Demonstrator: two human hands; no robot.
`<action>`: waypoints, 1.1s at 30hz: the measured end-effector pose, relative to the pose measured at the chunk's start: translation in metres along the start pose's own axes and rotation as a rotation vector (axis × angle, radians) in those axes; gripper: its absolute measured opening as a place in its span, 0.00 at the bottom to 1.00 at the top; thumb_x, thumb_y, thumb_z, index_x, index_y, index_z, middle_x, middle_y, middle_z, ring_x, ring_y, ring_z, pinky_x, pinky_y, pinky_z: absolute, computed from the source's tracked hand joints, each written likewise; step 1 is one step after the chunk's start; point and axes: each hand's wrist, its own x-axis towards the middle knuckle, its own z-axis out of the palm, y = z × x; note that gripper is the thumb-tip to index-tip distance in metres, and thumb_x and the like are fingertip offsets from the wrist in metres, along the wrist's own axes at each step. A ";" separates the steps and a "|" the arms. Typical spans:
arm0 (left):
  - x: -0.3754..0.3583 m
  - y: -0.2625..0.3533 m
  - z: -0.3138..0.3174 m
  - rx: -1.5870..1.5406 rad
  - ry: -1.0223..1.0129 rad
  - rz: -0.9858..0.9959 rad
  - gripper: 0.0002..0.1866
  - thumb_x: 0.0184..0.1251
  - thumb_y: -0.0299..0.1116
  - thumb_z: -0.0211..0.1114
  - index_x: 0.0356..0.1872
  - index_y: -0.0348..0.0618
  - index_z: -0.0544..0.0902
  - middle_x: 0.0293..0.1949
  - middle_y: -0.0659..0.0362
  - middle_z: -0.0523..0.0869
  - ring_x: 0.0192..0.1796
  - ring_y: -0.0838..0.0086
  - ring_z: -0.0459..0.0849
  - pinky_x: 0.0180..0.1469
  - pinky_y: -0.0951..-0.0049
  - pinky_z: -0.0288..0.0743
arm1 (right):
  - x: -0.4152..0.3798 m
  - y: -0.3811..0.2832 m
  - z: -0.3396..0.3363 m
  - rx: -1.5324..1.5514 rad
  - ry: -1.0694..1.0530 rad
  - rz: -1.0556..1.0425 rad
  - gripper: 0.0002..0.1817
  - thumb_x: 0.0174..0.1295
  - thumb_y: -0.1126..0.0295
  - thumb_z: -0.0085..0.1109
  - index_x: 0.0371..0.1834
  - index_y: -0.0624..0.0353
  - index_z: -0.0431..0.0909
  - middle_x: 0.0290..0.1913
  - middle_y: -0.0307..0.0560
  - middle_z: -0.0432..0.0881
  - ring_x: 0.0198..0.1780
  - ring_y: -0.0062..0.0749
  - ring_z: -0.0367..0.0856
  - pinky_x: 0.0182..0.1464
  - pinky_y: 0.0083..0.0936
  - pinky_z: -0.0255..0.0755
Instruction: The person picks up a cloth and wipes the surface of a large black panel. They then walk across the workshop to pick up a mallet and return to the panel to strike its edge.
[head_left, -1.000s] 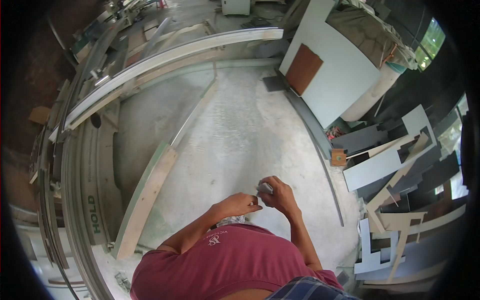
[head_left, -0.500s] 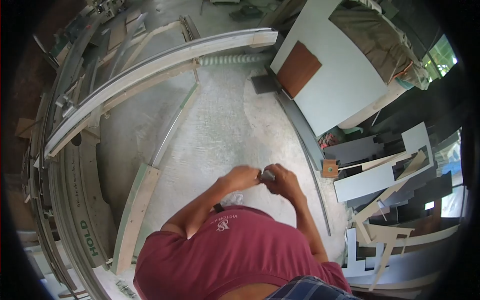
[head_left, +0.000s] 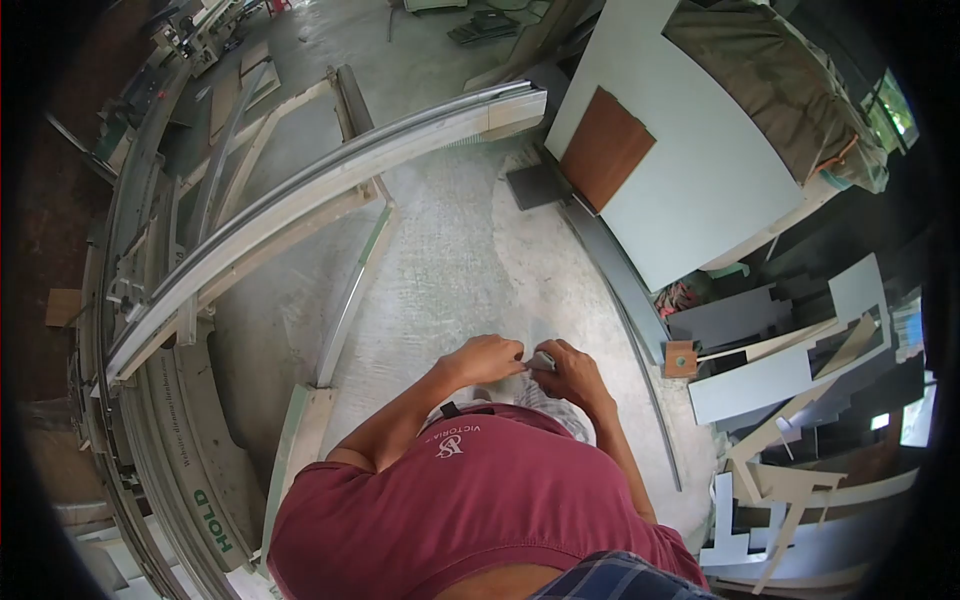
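My left hand (head_left: pixel 485 360) and my right hand (head_left: pixel 570 374) are close together in front of my waist. My right hand is closed around a small silver-grey object (head_left: pixel 542 361), mostly hidden by the fingers, so its kind cannot be made out. The left fingers are pinched together at the object's near end. Whether they grip it or something smaller does not show. Below the hands is the front of my maroon shirt (head_left: pixel 470 490).
On the left stands a sliding-table machine (head_left: pixel 190 450) with a long rail (head_left: pixel 330 200) reaching across the front. A pale sheet (head_left: pixel 690 170) with a brown panel (head_left: pixel 607 150) leans at the right. Board offcuts (head_left: pixel 760 380) are stacked below it. A thin strip (head_left: pixel 655 430) lies on the concrete floor.
My view has shifted, so the rail slants more steeply and the right-hand sheets sit farther right. Both hands stay together in front of me, with the small grey object still in the right one.
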 end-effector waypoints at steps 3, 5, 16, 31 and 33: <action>0.034 -0.001 -0.017 -0.041 0.033 0.029 0.17 0.65 0.45 0.57 0.42 0.41 0.80 0.31 0.46 0.84 0.38 0.51 0.82 0.40 0.56 0.72 | 0.028 0.036 -0.020 -0.042 0.003 0.032 0.20 0.46 0.67 0.66 0.45 0.54 0.75 0.40 0.49 0.80 0.40 0.48 0.82 0.41 0.38 0.75; 0.062 -0.004 -0.027 -0.073 0.039 0.011 0.18 0.65 0.47 0.56 0.42 0.41 0.80 0.31 0.46 0.84 0.38 0.51 0.82 0.40 0.56 0.72 | 0.049 0.062 -0.035 0.001 0.081 0.014 0.18 0.49 0.65 0.66 0.44 0.54 0.75 0.36 0.51 0.80 0.37 0.52 0.81 0.38 0.41 0.74; 0.262 0.036 -0.110 -0.133 0.031 -0.111 0.19 0.65 0.47 0.57 0.40 0.38 0.79 0.30 0.44 0.84 0.37 0.49 0.82 0.39 0.57 0.73 | 0.196 0.179 -0.164 -0.023 -0.108 -0.141 0.18 0.49 0.65 0.65 0.44 0.54 0.75 0.37 0.49 0.79 0.40 0.47 0.81 0.41 0.38 0.75; 0.406 0.028 -0.198 -0.218 0.119 -0.117 0.17 0.64 0.46 0.58 0.38 0.40 0.79 0.30 0.46 0.84 0.35 0.50 0.82 0.38 0.56 0.73 | 0.333 0.259 -0.241 -0.111 -0.288 -0.205 0.16 0.52 0.64 0.61 0.44 0.52 0.74 0.38 0.52 0.80 0.40 0.50 0.81 0.40 0.42 0.76; 0.420 0.014 -0.220 -0.220 0.165 -0.076 0.17 0.64 0.46 0.58 0.39 0.40 0.79 0.30 0.46 0.84 0.35 0.50 0.82 0.38 0.56 0.72 | 0.358 0.258 -0.253 -0.094 -0.271 -0.185 0.17 0.52 0.64 0.62 0.45 0.53 0.75 0.39 0.52 0.80 0.42 0.49 0.81 0.43 0.43 0.74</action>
